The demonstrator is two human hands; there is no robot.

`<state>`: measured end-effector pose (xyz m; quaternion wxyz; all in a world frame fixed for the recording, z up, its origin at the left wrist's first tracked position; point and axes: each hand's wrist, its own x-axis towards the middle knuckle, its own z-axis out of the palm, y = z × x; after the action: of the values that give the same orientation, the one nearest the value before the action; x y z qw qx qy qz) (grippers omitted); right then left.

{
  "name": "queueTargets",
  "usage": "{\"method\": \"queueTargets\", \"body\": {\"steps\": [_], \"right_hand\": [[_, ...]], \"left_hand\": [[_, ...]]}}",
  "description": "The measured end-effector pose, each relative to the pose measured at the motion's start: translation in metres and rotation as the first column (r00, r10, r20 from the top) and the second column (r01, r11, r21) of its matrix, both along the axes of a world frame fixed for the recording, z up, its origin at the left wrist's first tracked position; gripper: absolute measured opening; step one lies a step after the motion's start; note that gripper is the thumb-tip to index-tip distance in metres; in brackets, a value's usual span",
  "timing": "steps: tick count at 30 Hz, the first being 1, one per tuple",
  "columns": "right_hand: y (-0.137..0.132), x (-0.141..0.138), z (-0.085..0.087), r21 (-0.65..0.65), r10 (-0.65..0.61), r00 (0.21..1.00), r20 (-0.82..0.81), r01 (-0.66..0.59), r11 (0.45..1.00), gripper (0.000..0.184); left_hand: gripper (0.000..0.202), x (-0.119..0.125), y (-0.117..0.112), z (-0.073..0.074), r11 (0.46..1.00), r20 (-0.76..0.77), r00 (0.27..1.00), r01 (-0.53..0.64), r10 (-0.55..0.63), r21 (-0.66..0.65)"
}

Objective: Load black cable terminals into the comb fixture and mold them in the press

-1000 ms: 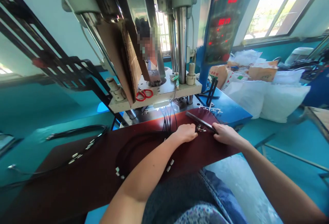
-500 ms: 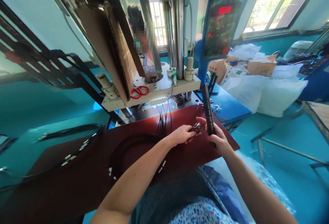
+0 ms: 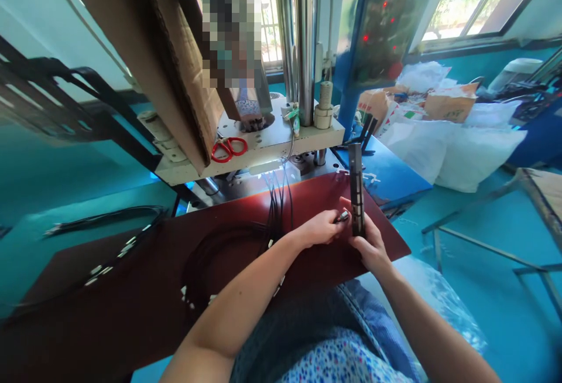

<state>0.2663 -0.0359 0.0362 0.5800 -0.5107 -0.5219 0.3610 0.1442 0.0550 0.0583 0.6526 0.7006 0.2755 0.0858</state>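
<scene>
My left hand [image 3: 322,228] is closed round small metal-ended cable connectors [image 3: 343,216], held just left of the black slotted bar [image 3: 356,187]. At least one silver tip pokes out past the fingers; the rest are hidden. My right hand [image 3: 371,243] grips the lower end of that bar, which stands nearly upright and has a row of notches along its face. Both hands are above the right part of the reddish-brown board [image 3: 318,192]. Thin black cables [image 3: 274,201] run from the press to the board and loop to the left of my left arm.
Ahead stands a press with a pale plate [image 3: 281,143], where red-handled scissors [image 3: 229,149] lie near cardboard [image 3: 188,78]. More cables with white connectors [image 3: 127,247] rest at left. A blue surface [image 3: 390,169] and white sacks [image 3: 474,149] are to the right.
My left hand has come closer to the bar, and fewer connector tips show beyond its fingers. The bar has turned more upright. The view has shifted slightly.
</scene>
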Motion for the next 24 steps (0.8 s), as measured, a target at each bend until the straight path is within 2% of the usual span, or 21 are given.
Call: {"method": "queueTargets", "body": {"steps": [3, 6, 9, 11, 13, 19, 24], "right_hand": [[0.003, 0.004, -0.006, -0.006, -0.113, 0.994, 0.009, 0.113, 0.994, 0.042], [0.007, 0.003, -0.006, -0.105, -0.097, 0.986, -0.136, 0.083, 0.991, 0.006], [0.011, -0.001, -0.002, -0.153, -0.093, 0.972, -0.215, 0.061, 0.986, 0.027], [0.014, -0.005, 0.001, -0.18, -0.113, 0.973, -0.203, 0.076, 0.981, 0.039], [0.015, -0.009, 0.001, -0.207, -0.136, 0.975, -0.174, 0.099, 0.973, 0.045], [0.016, -0.012, -0.003, -0.184, -0.152, 0.972, -0.182, 0.118, 0.976, 0.042], [0.016, -0.01, 0.001, -0.214, -0.136, 0.974, -0.18, 0.097, 0.972, 0.04]], "left_hand": [[0.018, -0.011, 0.002, 0.008, 0.998, 0.093, 0.995, -0.04, 0.046, -0.056], [0.02, -0.02, 0.0, 0.016, 0.998, 0.08, 0.995, -0.056, 0.059, -0.039], [0.022, -0.022, -0.003, 0.019, 0.997, 0.053, 0.996, -0.079, 0.078, 0.018], [0.021, -0.02, -0.004, 0.018, 0.994, 0.033, 0.994, -0.103, 0.102, 0.032], [0.021, -0.017, -0.005, 0.016, 0.992, 0.013, 0.992, -0.125, 0.124, 0.033], [0.026, -0.013, -0.006, 0.013, 0.987, -0.005, 0.991, -0.135, 0.136, 0.081], [0.027, -0.012, -0.005, 0.012, 0.979, 0.036, 0.983, -0.181, 0.178, 0.093]]}}
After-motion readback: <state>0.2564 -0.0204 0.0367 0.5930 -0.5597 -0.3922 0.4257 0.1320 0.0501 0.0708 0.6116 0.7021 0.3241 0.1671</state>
